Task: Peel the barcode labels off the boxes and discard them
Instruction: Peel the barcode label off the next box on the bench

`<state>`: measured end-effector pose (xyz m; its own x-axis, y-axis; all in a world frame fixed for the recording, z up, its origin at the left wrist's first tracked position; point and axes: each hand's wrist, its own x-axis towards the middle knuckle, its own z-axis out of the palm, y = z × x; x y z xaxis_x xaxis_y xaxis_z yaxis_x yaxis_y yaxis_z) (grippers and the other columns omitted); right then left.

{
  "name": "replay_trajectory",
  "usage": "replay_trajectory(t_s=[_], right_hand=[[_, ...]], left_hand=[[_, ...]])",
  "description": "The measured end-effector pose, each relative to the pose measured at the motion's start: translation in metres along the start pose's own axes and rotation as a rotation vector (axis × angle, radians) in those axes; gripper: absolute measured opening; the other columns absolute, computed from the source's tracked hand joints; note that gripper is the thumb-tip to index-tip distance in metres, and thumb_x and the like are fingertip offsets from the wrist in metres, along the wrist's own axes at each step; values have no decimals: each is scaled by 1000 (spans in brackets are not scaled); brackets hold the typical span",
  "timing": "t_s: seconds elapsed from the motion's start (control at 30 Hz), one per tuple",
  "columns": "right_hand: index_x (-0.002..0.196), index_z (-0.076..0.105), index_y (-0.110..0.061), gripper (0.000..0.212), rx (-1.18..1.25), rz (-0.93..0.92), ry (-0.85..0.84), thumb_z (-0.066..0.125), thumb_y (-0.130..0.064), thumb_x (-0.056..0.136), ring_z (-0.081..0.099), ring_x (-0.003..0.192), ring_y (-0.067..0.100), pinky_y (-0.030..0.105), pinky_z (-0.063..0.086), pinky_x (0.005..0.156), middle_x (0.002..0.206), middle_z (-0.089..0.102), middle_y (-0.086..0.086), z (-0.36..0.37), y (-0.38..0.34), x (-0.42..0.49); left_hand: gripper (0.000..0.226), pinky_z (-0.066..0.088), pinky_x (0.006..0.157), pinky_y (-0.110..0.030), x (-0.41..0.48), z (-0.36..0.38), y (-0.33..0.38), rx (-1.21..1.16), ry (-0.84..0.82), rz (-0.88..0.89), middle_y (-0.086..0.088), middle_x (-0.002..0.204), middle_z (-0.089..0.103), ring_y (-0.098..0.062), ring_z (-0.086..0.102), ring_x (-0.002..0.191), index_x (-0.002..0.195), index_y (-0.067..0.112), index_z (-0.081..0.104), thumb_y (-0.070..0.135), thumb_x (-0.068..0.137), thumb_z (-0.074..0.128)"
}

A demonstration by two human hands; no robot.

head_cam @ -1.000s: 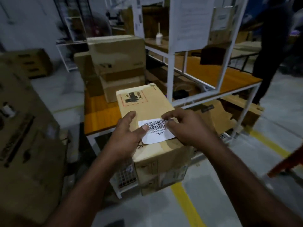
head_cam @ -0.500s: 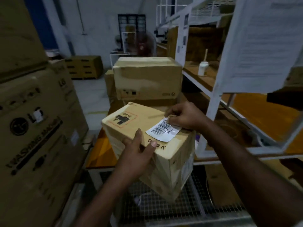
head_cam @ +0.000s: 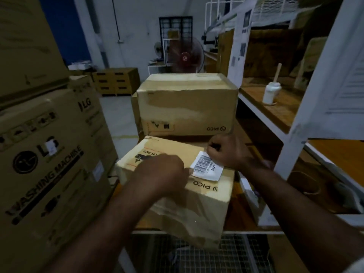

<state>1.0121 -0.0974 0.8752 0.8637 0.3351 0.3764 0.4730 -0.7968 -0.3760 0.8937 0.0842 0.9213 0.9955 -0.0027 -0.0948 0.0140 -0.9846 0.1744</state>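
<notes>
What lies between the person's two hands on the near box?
The white barcode label lies between the left hand and the right hand on top of the near box, as the head view shows.

Warehouse, probably: stacked LG washing machine cartons [head_cam: 49, 154] at left, PICO cartons [head_cam: 187, 107] on wooden-topped table, white metal shelving [head_cam: 307, 119], pedestal fan [head_cam: 185, 56] behind.
</notes>
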Motion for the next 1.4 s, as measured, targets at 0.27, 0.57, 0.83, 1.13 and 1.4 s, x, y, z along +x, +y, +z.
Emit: replay_trajectory(t_s=[0.27,0.57,0.83,1.13,1.4], right_hand=[[77,69,-19,26,-62,330,105,55,-36,91,64,70,14,32,54,63,72,65,-6,-5,-26,-10],[94,66,-18,15,-92,386,210,57,-29,88,55,93,15,38,53,75,100,58,-4,23,-43,-40],[86,49,-36,8,-79,360,243,51,-43,83,47,88,7,34,49,70,91,50,-14,25,-42,-45],[91,54,-36,17,40,385,165,54,-51,84,49,93,5,33,51,76,98,49,-15,26,-36,-36],[89,55,-34,10,50,265,262,50,-43,86,52,83,7,38,50,69,83,51,-18,24,-42,-42]], left_hand=[[26,56,82,-36,103,-13,-11,-141,-105,405,5,110,68,-12,63,93,115,26,68,34,90,67],[6,50,69,-26,156,0,-16,-314,-250,750,15,90,63,-2,61,81,88,30,70,32,85,75],[7,52,67,-29,166,-4,-1,-264,-347,870,8,86,70,-8,64,82,84,27,66,29,86,72],[6,48,62,-21,176,-2,-12,-460,-414,854,9,80,70,1,63,72,85,21,67,21,86,73],[29,57,74,-35,177,-3,-24,-592,-519,827,-1,97,71,-12,67,83,102,25,64,23,79,81]])
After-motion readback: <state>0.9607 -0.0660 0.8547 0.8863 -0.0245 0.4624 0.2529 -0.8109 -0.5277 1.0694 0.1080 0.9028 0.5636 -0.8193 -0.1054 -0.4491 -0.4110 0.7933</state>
